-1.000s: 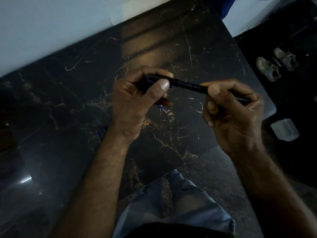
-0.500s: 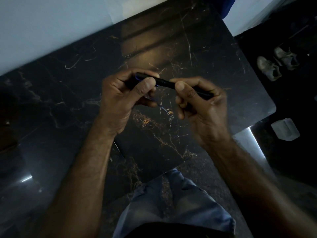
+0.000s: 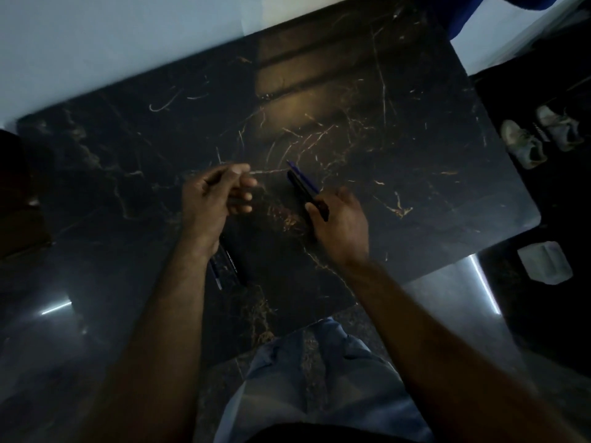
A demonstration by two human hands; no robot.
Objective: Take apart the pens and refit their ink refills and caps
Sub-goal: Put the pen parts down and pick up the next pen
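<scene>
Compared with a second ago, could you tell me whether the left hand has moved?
Yes. The left hand has come off the black pen and drawn left across the marble table; only the right hand grips the pen now.

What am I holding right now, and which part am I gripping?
The right hand grips a black pen by its near end. The left hand is loosely curled; whether it pinches anything cannot be told.

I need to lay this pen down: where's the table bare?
Bare: the far half of the table, up to the wall, and its right part beyond the right hand holding the pen. Crowded: by the left wrist, where loose pens lie.
</scene>
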